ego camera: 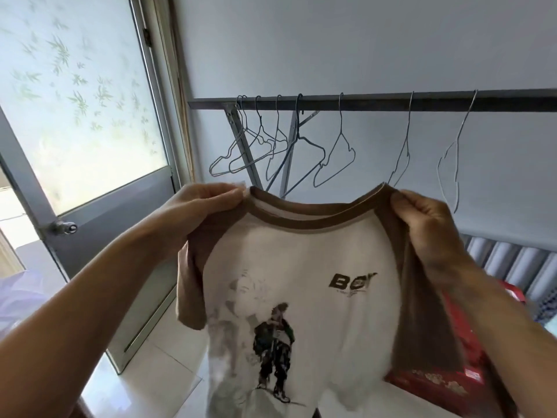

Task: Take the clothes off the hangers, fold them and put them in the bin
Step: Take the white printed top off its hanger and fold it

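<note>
**While pinched at both shoulders, a white cotton T-shirt with brown raglan sleeves (301, 282) hangs spread close to the camera**

Where I watch from, the fingertips (233, 194) of the left hand (196, 206) are pressed against the thumb, nipping the brown collar band at the shirt's left shoulder. The fingers (404, 203) of the right hand (428, 224) curl over the collar's right end and grip the brown sleeve fabric there. Both forearms reach up from the near edge of the view.

Between the two hands the T-shirt is held up and stretched flat. Its printed front faces me: dark lettering on the right of the chest and a standing figure lower down. The hem drops out of view at the bottom.

Just beyond the collar, thin grey wire hangers (334, 158) hang bare from a dark metal rail (391, 104) that runs along the pale far wall. One hanger's lower end passes behind the collar near the right hand; I cannot tell whether it touches the cloth.

Far left stands a grey metal-framed door (99, 236) with a frosted, leaf-patterned pane. Below it I see pale floor tiles (156, 366). Low on the right, behind the shirt, lies a red patterned box (452, 378).
</note>
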Action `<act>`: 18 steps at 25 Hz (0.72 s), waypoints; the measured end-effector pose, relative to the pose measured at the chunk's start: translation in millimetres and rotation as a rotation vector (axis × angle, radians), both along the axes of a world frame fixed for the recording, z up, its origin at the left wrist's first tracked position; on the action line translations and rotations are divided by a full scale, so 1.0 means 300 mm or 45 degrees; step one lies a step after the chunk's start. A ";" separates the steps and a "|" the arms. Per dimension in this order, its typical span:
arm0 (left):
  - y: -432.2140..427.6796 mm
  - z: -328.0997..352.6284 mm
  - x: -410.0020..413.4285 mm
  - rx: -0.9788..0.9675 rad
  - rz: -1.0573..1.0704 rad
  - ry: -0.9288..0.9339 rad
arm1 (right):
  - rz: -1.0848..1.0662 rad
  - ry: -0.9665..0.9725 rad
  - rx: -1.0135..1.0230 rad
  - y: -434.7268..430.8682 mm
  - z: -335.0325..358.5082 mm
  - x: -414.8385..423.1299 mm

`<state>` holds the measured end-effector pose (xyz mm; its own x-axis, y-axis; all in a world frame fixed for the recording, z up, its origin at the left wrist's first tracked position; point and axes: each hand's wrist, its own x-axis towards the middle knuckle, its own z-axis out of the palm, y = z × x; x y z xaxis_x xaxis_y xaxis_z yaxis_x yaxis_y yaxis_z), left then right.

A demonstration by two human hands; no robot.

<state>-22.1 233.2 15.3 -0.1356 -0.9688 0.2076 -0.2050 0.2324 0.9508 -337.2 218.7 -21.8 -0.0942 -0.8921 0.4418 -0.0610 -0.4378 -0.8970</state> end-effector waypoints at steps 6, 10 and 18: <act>0.016 -0.041 -0.038 0.201 -0.103 0.215 | 0.172 0.387 -0.088 0.058 0.117 -0.111; 0.025 -0.053 -0.083 0.009 -0.051 0.214 | 0.327 0.316 0.108 0.071 0.112 -0.141; 0.022 -0.033 -0.128 -0.215 0.121 0.254 | 0.418 0.322 0.313 0.086 0.058 -0.126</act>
<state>-60.7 239.7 5.3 0.0137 -0.9246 0.3807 -0.0459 0.3798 0.9239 -375.0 244.7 -4.4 0.2932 -0.9376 0.1870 -0.1846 -0.2474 -0.9512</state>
